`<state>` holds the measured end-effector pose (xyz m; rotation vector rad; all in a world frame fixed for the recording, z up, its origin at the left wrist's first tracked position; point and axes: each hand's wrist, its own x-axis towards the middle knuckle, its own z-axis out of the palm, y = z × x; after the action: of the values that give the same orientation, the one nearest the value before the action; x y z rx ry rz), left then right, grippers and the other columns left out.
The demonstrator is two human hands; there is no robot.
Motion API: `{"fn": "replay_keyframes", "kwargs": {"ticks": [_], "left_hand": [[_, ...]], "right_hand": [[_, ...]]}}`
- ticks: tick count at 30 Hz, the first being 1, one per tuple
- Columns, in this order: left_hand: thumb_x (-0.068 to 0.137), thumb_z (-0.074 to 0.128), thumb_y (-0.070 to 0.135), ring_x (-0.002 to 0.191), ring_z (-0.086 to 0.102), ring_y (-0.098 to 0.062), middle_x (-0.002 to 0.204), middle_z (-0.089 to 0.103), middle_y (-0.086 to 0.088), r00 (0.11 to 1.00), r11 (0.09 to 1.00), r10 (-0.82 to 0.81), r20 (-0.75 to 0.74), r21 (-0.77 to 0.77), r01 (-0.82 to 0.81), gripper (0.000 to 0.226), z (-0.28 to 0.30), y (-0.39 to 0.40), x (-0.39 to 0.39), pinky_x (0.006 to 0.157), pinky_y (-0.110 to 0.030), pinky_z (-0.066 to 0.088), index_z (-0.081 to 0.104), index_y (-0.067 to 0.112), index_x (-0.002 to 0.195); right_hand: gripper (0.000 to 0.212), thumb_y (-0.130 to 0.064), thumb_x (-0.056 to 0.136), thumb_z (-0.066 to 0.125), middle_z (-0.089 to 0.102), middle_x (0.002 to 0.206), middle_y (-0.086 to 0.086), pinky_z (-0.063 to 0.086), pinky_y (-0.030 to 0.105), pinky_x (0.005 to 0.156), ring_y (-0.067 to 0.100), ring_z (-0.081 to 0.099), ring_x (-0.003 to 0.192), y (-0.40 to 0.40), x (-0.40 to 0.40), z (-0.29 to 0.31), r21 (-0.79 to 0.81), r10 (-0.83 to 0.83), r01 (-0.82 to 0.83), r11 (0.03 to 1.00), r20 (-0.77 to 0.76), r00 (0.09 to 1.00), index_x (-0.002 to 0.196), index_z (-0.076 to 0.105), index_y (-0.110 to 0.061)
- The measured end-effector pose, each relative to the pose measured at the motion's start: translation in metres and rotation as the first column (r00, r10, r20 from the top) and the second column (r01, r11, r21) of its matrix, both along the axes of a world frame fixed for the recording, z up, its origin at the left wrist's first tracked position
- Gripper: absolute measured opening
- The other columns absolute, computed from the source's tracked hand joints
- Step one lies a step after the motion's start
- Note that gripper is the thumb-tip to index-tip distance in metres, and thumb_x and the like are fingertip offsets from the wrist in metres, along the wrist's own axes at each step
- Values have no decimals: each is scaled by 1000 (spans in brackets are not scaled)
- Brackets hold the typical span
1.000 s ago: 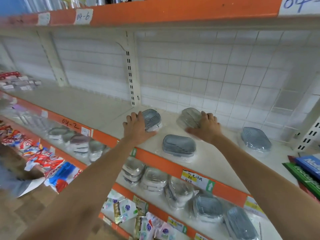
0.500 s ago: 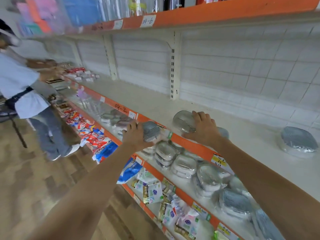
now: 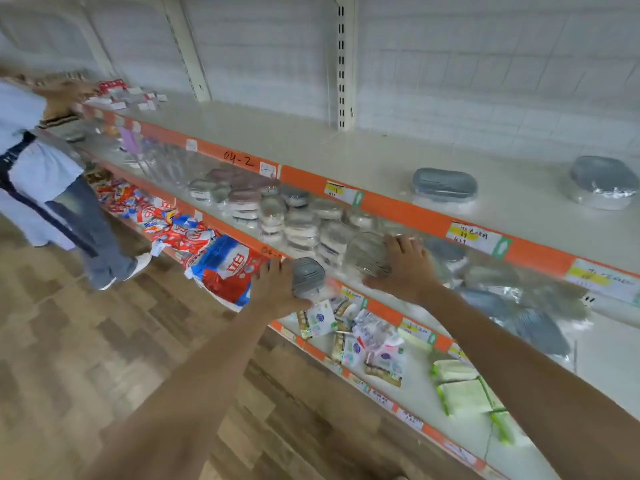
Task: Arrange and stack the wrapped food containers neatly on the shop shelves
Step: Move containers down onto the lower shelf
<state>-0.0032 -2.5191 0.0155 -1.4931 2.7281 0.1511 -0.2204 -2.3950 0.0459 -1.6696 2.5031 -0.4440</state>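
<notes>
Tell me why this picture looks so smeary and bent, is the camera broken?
Head view: motion blur smears the stacked containers on the middle shelf and the person at left; the left hand and right hand are soft-edged too. The wide lens makes the orange shelf edges slant. Lighting is flat, with small glints on the wrapped container.

Handwritten in black on the orange edge strip (image 3: pixel 239 157) of the upper shelf is "04-2". A small white tag (image 3: pixel 267 169) just right of it carries writing too blurred to read. The yellow and white price labels (image 3: pixel 472 235) further along bear scrawled figures I cannot make out. The red and blue packets (image 3: pixel 221 268) show blurred lettering.
</notes>
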Motion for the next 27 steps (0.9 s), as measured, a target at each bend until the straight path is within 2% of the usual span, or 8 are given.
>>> {"fn": "replay_keyframes", "kwargs": {"ticks": [3, 6, 10, 13, 18, 22, 27], "left_hand": [[70, 68, 64, 134, 24, -33, 145, 26, -11, 997, 993, -76, 32, 89, 73, 105, -22, 18, -3, 104, -48, 32, 19, 10, 145], [70, 69, 63, 131, 28, -32, 143, 29, -10, 979, 969, -199, 31, 153, 192, 106, -48, 46, -17, 104, -46, 31, 18, 10, 147], [70, 70, 61, 132, 27, -30, 145, 27, -9, 916, 903, -396, 66, 212, 375, 106, -77, 79, -42, 105, -45, 29, 18, 13, 148], [69, 72, 59, 136, 22, -30, 148, 25, -9, 877, 861, -476, 62, 234, 451, 105, -83, 91, -67, 107, -45, 27, 20, 13, 148], [65, 75, 60, 130, 28, -27, 142, 31, -4, 828, 809, -561, -26, 198, 554, 106, -77, 103, -124, 103, -40, 30, 24, 15, 147], [67, 74, 59, 127, 29, -31, 140, 32, -3, 797, 770, -601, -61, 226, 597, 106, -86, 115, -176, 101, -39, 31, 22, 15, 148], [67, 76, 56, 130, 29, -34, 142, 32, -8, 762, 744, -629, -153, 166, 647, 105, -125, 122, -258, 104, -42, 31, 23, 12, 146]], "right_hand": [[95, -60, 74, 65, 33, 141, 9, 26, 41, 106, 29, 28, 131, 41, 1, -37, 86, -102, 97, 992, 57, 993, 144, 23, -13], [95, -60, 73, 66, 33, 141, 9, 26, 41, 106, 28, 29, 130, 86, -1, -71, 191, -226, 204, 960, 99, 969, 144, 23, -13], [96, -61, 72, 65, 34, 139, 8, 28, 39, 104, 27, 31, 128, 140, -8, -105, 279, -352, 312, 908, 105, 930, 144, 23, -13], [95, -61, 71, 67, 36, 137, 8, 28, 38, 102, 28, 32, 127, 174, -20, -112, 306, -461, 412, 858, 108, 881, 142, 26, -14], [95, -62, 68, 69, 37, 136, 7, 30, 42, 101, 30, 33, 126, 207, -55, -112, 283, -626, 581, 763, 100, 773, 139, 29, -14], [96, -65, 66, 68, 38, 136, 6, 31, 45, 100, 30, 32, 126, 213, -85, -120, 249, -723, 685, 684, 106, 683, 138, 29, -16], [93, -58, 67, 72, 38, 137, 7, 31, 44, 99, 30, 32, 125, 204, -140, -160, 120, -752, 742, 660, 100, 652, 138, 32, -14]]}}
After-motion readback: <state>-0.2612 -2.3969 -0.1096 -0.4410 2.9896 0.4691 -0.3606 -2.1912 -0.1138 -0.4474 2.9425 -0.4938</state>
